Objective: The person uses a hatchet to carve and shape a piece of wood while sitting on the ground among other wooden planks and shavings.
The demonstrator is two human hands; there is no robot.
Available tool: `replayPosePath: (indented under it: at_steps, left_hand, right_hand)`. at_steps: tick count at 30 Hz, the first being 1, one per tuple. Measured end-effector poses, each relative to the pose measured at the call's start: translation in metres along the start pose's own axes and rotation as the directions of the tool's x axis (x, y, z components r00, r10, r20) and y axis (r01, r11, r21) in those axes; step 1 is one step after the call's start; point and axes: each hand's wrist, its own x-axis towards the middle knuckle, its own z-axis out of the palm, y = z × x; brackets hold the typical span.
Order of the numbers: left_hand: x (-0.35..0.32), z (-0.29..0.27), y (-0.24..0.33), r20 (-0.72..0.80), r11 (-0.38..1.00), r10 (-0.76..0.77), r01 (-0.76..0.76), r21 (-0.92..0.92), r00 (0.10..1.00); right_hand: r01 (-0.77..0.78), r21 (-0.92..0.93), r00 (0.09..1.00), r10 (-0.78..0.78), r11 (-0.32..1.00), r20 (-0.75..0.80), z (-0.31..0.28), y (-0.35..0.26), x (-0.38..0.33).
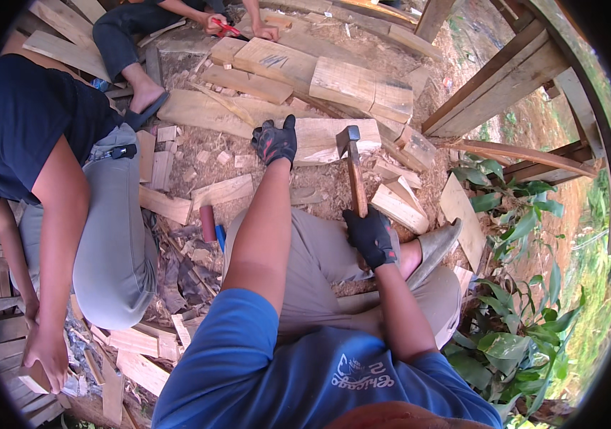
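Note:
My right hand [371,237], in a black glove, is closed round the wooden handle [356,182] of a hatchet. The dark metal hatchet head [348,141] points away from me, over the right end of a pale wooden block [323,139]. At that block's left end is my left hand [275,141], in a black and red glove. Its fingers curl over the wood and its thumb stands apart; the fingertips are partly hidden. A long board [202,113] lies just beyond it to the left.
At left a person in grey trousers [109,229] grips a small wood piece [34,377]. Another person's hands [266,31] hold a red-handled tool [227,28] at the top. Thick planks [284,63], offcuts and sawdust surround me. Leafy plants [505,350] and timber framing [495,82] stand at right.

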Motion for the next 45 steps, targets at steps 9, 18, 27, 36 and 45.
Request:
replayPosePath:
  at_steps: [9,18,27,36,45]
  left_hand:
    - [0.017,0.005,-0.017,0.043,0.99,-0.115,0.118,-0.083,0.992]
    - [0.03,0.009,-0.026,0.151,0.982,-0.039,0.066,-0.178,0.988]
    - [0.032,0.019,-0.042,0.092,0.97,0.055,-0.031,-0.243,0.994]
    - [0.006,0.004,-0.017,0.038,0.977,-0.07,0.076,-0.197,0.997]
    - [0.027,0.014,-0.031,0.085,0.995,0.025,-0.017,-0.096,0.996]
  right_hand:
    - [0.285,0.406,0.932,-0.151,0.868,-0.33,-0.111,-0.1,-0.078]
    - [0.194,0.295,0.937,-0.087,0.936,-0.339,-0.034,-0.048,-0.025]
    - [0.031,0.482,0.996,0.015,0.876,-0.093,-0.065,-0.048,-0.033]
    - [0.32,0.625,0.936,-0.137,0.712,-0.324,-0.085,-0.073,-0.035]
    - [-0.09,0.596,0.994,0.106,0.798,0.009,-0.045,-0.018,-0.015]
